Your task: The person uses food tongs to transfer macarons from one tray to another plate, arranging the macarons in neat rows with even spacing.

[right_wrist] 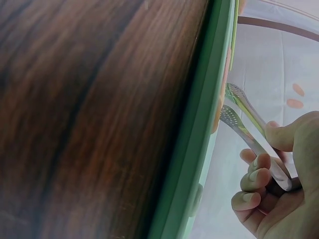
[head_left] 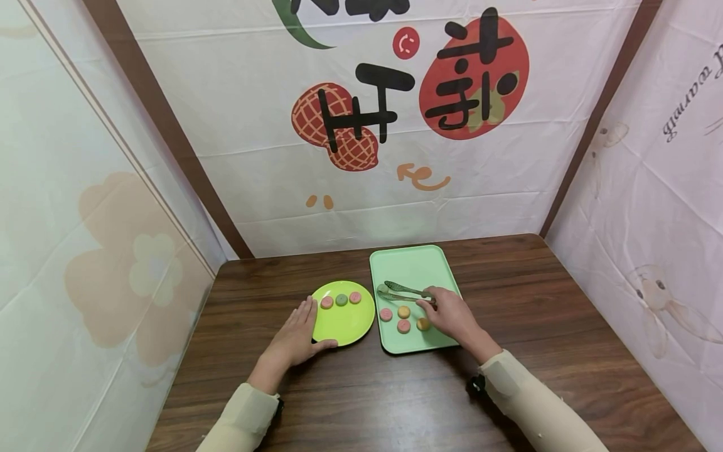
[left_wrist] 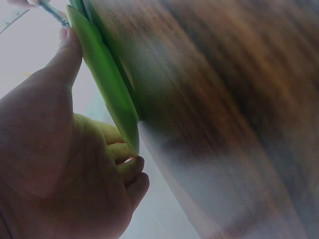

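Holding the tongs (head_left: 401,288), the right hand (head_left: 452,314) in the head view is over the green tray (head_left: 415,267); the tips point out to its left, beyond two pink cookies (head_left: 403,326) and two yellow cookies (head_left: 403,312), one yellow just beside the fingertips. The left hand (head_left: 294,336) lies flat, fingers extended along the lime plate (head_left: 344,326); to its right, two other pink cookies (head_left: 327,302) and a green cookie (head_left: 341,300) form a row on the plate. In the left wrist view, its thumb and fingers are spread about the rim, steadying rather than clutching. In the right wrist view, fingers and thumb curl round the tongs, whose tips are apart, with no cookie visible between them. An off-centre pinch could let a cookie slip, too hard a squeeze might crack it, low knuckles could nudge the nearest yellow one, and heavy left-hand pressure might tip the plate.
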